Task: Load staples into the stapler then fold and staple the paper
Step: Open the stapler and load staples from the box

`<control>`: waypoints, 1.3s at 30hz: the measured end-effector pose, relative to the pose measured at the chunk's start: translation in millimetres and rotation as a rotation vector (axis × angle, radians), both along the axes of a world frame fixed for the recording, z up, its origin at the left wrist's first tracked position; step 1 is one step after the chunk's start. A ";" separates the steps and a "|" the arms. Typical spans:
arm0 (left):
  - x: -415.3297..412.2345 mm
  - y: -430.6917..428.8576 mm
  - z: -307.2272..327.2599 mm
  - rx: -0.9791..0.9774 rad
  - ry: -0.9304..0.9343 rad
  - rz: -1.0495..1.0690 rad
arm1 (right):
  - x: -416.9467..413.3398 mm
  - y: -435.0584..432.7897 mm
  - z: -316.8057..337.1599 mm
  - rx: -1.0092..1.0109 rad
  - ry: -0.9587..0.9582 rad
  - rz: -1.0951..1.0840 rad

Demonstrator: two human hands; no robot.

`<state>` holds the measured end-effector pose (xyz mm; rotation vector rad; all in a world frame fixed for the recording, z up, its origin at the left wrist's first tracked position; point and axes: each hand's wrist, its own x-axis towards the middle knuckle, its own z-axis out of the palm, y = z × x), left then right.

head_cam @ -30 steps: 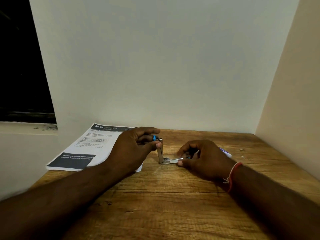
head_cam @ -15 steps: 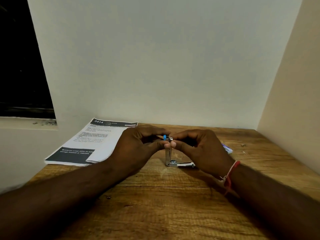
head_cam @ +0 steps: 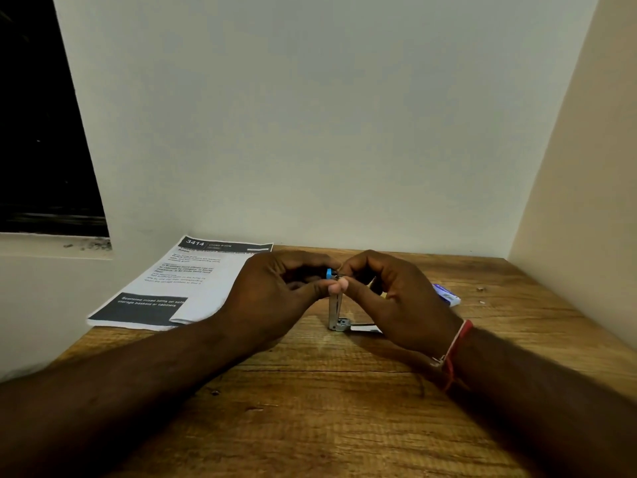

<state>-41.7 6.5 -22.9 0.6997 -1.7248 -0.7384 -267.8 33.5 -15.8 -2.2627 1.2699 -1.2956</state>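
At mid-frame a small metal stapler (head_cam: 335,312) stands opened on the brown wooden table (head_cam: 310,408), one arm upright and one flat. The left hand (head_cam: 279,288) and the right hand (head_cam: 396,298) pinch its upright tip from either side. A printed white paper sheet (head_cam: 193,281) lies at centre left, and a small flat box (head_cam: 446,294) lies at centre right, behind the right hand.

bare forearms; red-white thread bracelet (head_cam: 455,350) right wrist

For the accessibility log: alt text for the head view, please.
The left hand and right hand pinch the top of a small stapler opened upright on a wooden table. A printed paper lies at left, a small box at right.
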 end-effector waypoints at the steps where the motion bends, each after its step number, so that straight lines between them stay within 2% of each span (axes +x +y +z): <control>1: -0.5 -0.1 -0.3 0.001 0.009 -0.006 | 0.8 0.0 -0.8 -0.003 0.001 0.005; 5: -2.4 -1.2 -2.6 0.007 0.035 -0.030 | 3.7 2.1 -4.7 -0.002 -0.006 0.034; 8: 1.6 -8.5 -3.7 0.049 0.039 0.038 | 1.0 2.1 -7.3 0.020 0.015 0.019; 13: 14.4 -19.9 -3.8 0.063 -0.049 0.078 | -18.9 -7.1 -1.5 0.078 0.061 0.010; 19: 35.1 -30.7 4.9 -0.024 -0.279 0.061 | -47.1 -15.9 5.4 0.138 0.149 -0.048; 27: 41.8 -25.9 -1.1 -0.055 -0.579 -0.017 | -59.6 -17.8 10.4 0.133 0.161 -0.038; 31: 35.3 -17.9 -3.1 -0.034 -0.628 -0.045 | -57.6 -17.1 11.0 0.149 0.153 -0.029; 35: 22.5 -12.2 -6.2 -0.161 -0.633 -0.043 | -50.3 -16.2 8.8 0.150 0.150 0.010; 39: 16.7 -8.9 -7.8 -0.326 -0.740 -0.051 | -45.9 -16.1 7.6 0.149 0.161 0.042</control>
